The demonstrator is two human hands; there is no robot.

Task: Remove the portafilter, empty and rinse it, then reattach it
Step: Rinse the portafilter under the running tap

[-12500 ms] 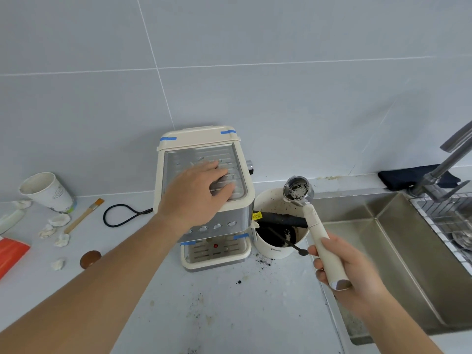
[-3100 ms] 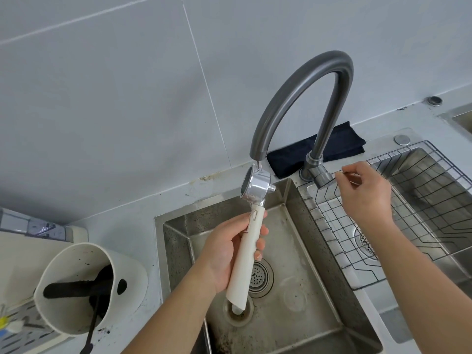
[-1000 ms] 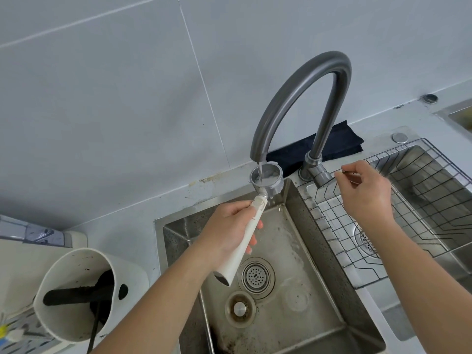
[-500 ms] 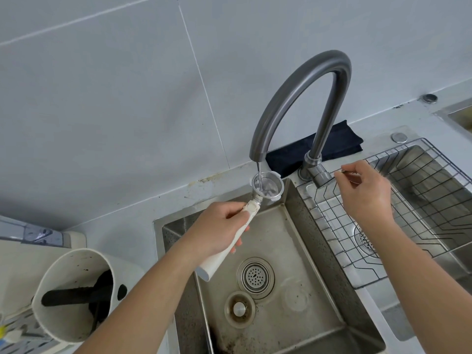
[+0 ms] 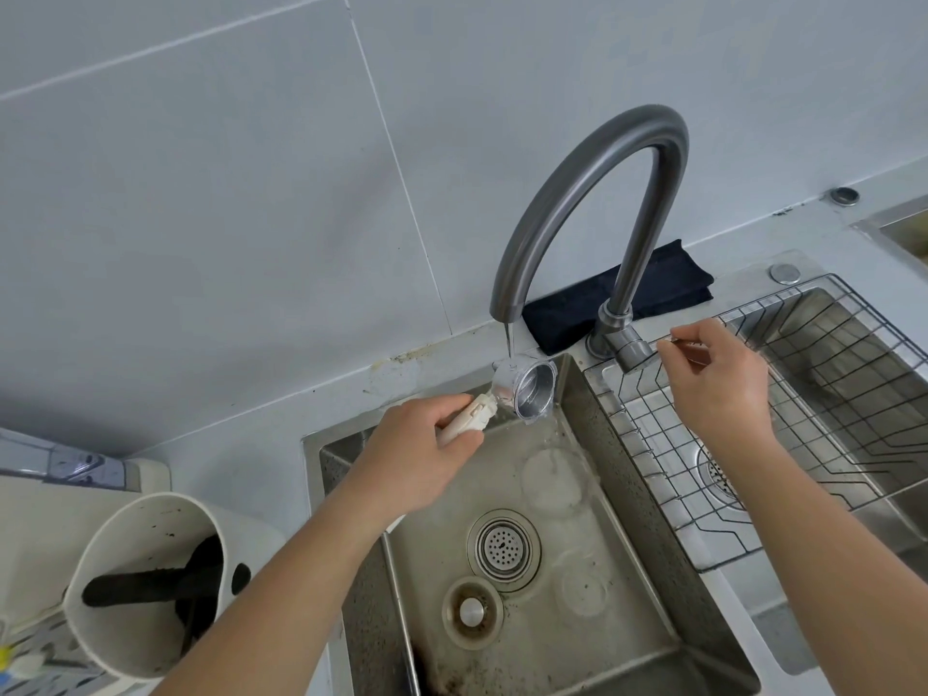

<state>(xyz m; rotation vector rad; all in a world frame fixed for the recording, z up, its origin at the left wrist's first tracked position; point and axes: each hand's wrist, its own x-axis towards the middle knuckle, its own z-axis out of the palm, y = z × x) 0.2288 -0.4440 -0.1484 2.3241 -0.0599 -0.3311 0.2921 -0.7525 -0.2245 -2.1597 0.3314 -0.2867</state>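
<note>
Portafilter [image 5: 522, 391] now tipped on its side under faucet [image 5: 592, 193] spout, basket mouth facing right; half a sec ago upright and catching the thin stream. Water spilling out into sink [image 5: 577, 640], rippling over steel floor. Reads as dump phase of rinse; emptying done, reattach still ahead. Left hand [image 5: 417, 459] grip wrapped round cream handle, w/ knuckles up. Right hand [image 5: 718, 379] grip pinched narrow on faucet lever, same spot as before. Basket shiny metal, cylindrical, clean inside. Faucet brushed grey, tall arch. Wire rack [image 5: 803, 444] over right basin. White knock bin [image 5: 150, 585], grounds-stained, on counter [image 5: 241, 444] at left.
</note>
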